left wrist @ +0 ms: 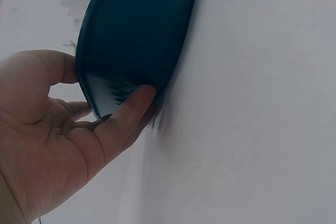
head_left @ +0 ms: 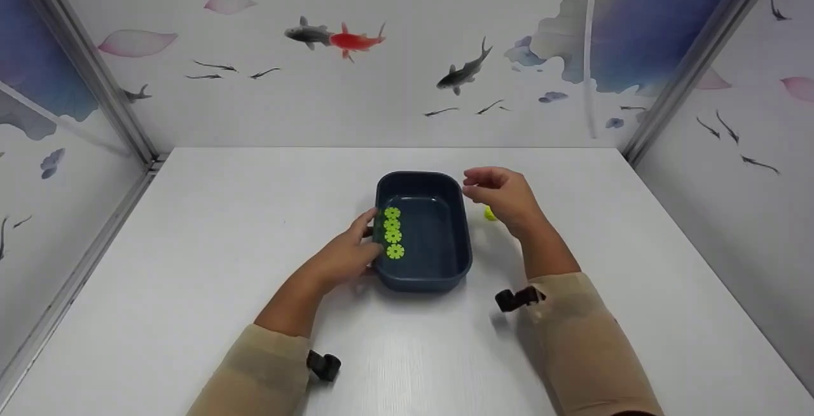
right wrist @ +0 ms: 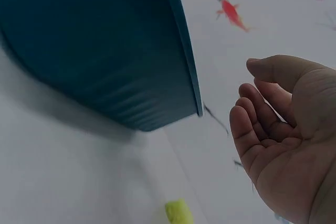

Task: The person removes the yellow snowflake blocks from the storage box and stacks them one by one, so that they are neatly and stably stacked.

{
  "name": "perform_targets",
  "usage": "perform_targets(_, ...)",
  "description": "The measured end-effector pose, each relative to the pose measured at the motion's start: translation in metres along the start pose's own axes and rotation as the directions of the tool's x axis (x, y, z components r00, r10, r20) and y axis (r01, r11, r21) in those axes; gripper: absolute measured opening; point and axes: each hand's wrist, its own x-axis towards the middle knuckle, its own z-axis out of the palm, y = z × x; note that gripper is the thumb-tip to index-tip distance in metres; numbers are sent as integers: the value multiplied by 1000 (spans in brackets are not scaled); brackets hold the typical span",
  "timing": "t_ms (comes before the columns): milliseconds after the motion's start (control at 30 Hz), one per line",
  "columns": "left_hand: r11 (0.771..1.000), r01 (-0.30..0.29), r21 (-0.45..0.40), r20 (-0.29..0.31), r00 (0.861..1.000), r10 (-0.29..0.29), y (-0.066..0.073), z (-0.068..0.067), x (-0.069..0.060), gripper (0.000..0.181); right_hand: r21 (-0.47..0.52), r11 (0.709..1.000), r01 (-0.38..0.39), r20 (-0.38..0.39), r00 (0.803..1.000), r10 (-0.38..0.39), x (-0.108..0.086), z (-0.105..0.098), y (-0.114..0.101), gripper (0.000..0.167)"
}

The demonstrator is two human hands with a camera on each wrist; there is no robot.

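Observation:
A dark blue-green rectangular plastic box (head_left: 432,244) with rounded corners stands in the middle of the table. My left hand (head_left: 346,254) grips its left side. The left wrist view has the thumb at the rim and other fingers against the outer wall of the box (left wrist: 136,30). Along the inside left lie several yellow-green flower-shaped discs (head_left: 393,236) in a row. By the far right corner my right hand (head_left: 505,196) is raised with fingers loosely bent, holding nothing. A small yellow-green piece (head_left: 489,214) shows beside the right hand, partly hidden by it; its kind is unclear.
The white table (head_left: 210,263) reaches back to a wall (head_left: 407,104) printed with fish and petals. Printed panels also stand on both sides. A black wrist camera mount (head_left: 518,299) sits at the right sleeve, another camera mount (head_left: 324,365) at the left.

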Motion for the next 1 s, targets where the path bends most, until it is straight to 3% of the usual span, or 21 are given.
perform_targets(200,1000,9,0,2,1000,-9,2,1,-1,80,72,992,103,99,989,-110,4,27,-29,32)
perform_targets(433,1000,13,16,4,1000,-13,2,-1,-3,80,43,999,29,240,970,-39,27,59,-50,34)
perform_targets(733,999,2,36,13,1000,-2,1,-3,-2,79,-29,998,-52,338,939,59,53,85,-46,35)
perform_targets(1000,1000,-11,-8,27,1000,12,1,-3,-2,81,-159,987,-26,354,932,82,66,99,-31,29)
